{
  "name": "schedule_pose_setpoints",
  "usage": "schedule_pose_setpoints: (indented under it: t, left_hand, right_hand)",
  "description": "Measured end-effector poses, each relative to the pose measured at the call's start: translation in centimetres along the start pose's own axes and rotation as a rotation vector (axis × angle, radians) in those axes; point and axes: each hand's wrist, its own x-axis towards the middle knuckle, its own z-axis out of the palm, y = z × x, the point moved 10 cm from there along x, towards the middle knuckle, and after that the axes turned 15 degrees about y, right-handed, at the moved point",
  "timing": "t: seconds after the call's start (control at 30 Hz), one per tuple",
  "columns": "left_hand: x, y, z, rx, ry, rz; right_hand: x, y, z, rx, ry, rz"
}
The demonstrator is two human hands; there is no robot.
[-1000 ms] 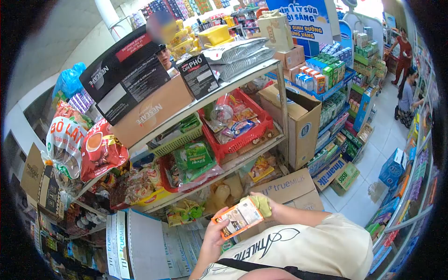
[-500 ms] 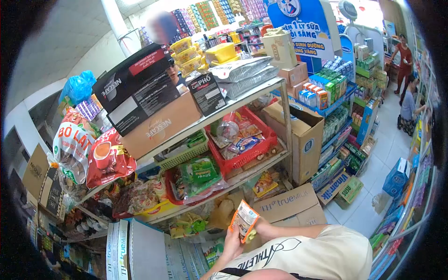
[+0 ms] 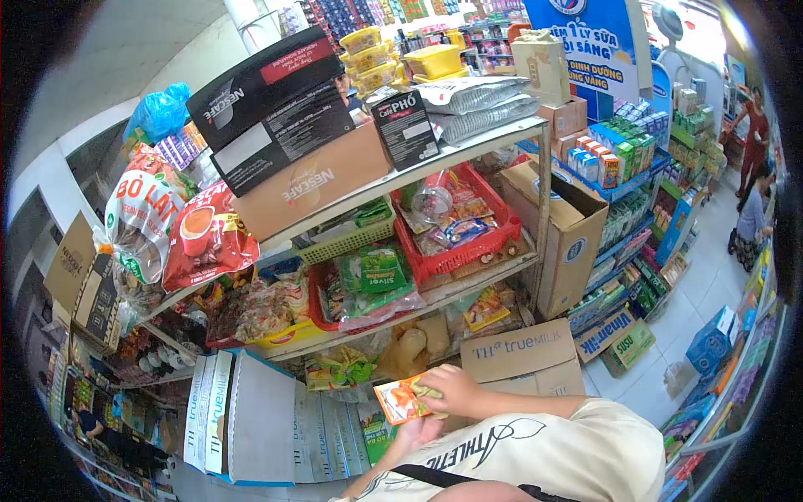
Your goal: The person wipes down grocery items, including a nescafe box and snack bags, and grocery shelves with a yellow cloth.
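My left hand [image 3: 416, 432] is closed on the lower edge of a small orange and white packet [image 3: 396, 405], holding it from below with its pictured face up. Above it, my right hand [image 3: 456, 391] is closed on a crumpled yellowish cloth [image 3: 427, 392], which lies against the right end of the packet. The cloth and my right fingers hide that end. Both hands are in front of my body, before the low shelf.
A metal shelf [image 3: 368, 320] holds a red basket [image 3: 456, 263] of packets and stacked coffee boxes [image 3: 272, 100]. Flattened cartons [image 3: 268, 418] stand at the lower left, and a brown carton [image 3: 523, 347] lies beyond my right hand. Two people are in the right aisle; another shows at far left.
The packet has turned from upright to nearly flat, its pictured face now showing. My right hand has come over it with the cloth. The view has shifted slightly.
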Motion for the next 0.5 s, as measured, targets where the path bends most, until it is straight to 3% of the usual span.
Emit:
schedule_pose_setpoints:
  t: [0.03, 0.07, 0.2, 0.3, 0.33, 0.43, 0.5]
  left_hand:
    - [-0.6, 0.6, 1.4, 0.063, -0.073, 0.083]
    - [-2.0, 1.3, 2.9, 0.085, 0.033, 0.122]
    - [-4.9, 1.1, 6.6, -0.082, -0.133, -0.046]
    - [-4.5, -0.4, 5.5, -0.031, -0.113, -0.105]
    - [-4.5, -1.2, 4.7, 0.104, -0.015, -0.106]
    - [-2.5, -2.3, 1.0, 0.067, -0.026, -0.116]
    - [-2.1, -2.7, 2.6, -0.300, -0.220, -0.274]
  right_hand:
    - [-0.1, 1.0, -0.1, -0.006, 0.000, 0.046]
    - [-0.1, 1.6, -0.6, -0.074, 0.024, 0.049]
    - [0.2, 3.1, -0.9, -0.108, 0.044, 0.060]
    - [0.8, 0.2, -0.3, -0.025, 0.001, 0.020]
    - [0.8, -0.9, 0.5, 0.032, -0.054, 0.019]
    - [0.4, -3.4, 1.9, 0.081, -0.103, -0.151]
    - [-0.3, -3.4, 2.2, 0.004, -0.162, -0.148]
